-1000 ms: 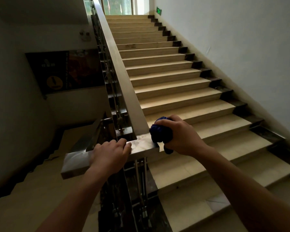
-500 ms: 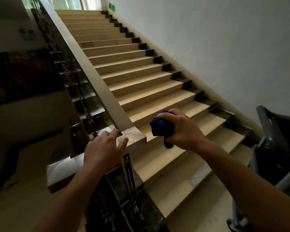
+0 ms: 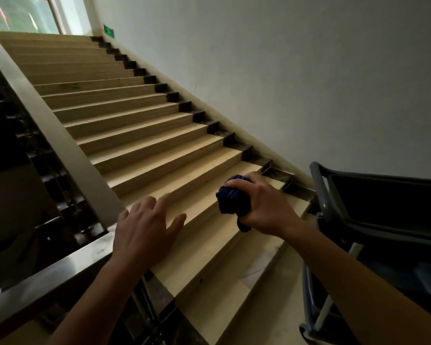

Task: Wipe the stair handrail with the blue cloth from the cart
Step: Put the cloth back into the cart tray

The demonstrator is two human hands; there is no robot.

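Note:
The flat metal handrail [image 3: 57, 143] slopes up along the left of the stairs and bends into a level piece [image 3: 42, 277] at the lower left. My left hand [image 3: 144, 232] hovers with fingers spread over that bend, hiding the corner. My right hand [image 3: 266, 207] grips the bunched blue cloth [image 3: 232, 197] in the air over the lower steps, well to the right of the rail and close to the grey cart [image 3: 339, 215].
Tan stairs [image 3: 139, 135] climb to a window at the top left. A white wall runs along the right side. Dark glass and metal balusters [image 3: 47, 175] stand under the rail. The cart fills the lower right corner.
My view has swung right, bringing the cart into sight. My left hand has let go of the rail and spread its fingers. My right hand has carried the cloth away from the rail toward the cart.

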